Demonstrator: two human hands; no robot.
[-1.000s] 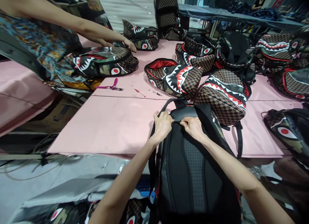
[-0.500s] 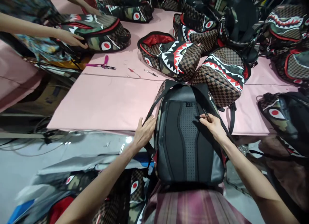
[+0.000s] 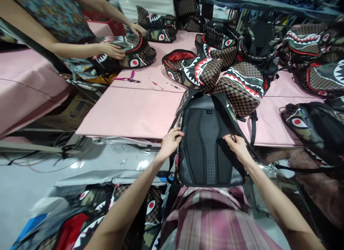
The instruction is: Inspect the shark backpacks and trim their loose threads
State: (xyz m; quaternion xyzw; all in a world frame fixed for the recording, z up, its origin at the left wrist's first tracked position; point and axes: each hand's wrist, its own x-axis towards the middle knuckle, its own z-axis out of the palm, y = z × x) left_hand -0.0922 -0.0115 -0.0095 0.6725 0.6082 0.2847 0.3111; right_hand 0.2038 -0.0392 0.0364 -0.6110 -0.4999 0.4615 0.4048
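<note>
A black backpack [image 3: 211, 146] lies back panel up over the table's front edge, its lower end toward my plaid-clad lap. My left hand [image 3: 172, 138] pinches the left side edge of this backpack, fingers pressed together. On the right side of the panel, my right hand [image 3: 235, 142] is closed around a small dark tool [image 3: 232, 135], probably snips, with thumb and finger at the panel's surface. Dark shoulder straps run along both sides of the bag. Beyond its top lie two checkered bags with shark-teeth prints [image 3: 200, 72] [image 3: 240, 86].
Another person's hands [image 3: 114, 51] rest on a shark-print bag at the upper left. Magenta-handled snips [image 3: 131, 78], a red pointed item [image 3: 157, 85] and a pen [image 3: 173, 85] lie on the pink table [image 3: 129, 110]. More bags stand at right and sit below the table at left.
My left hand has gone from lying spread along the bag's side to pinching its edge. My right hand sits slightly lower on the panel. The other person's hands have shifted along their bag.
</note>
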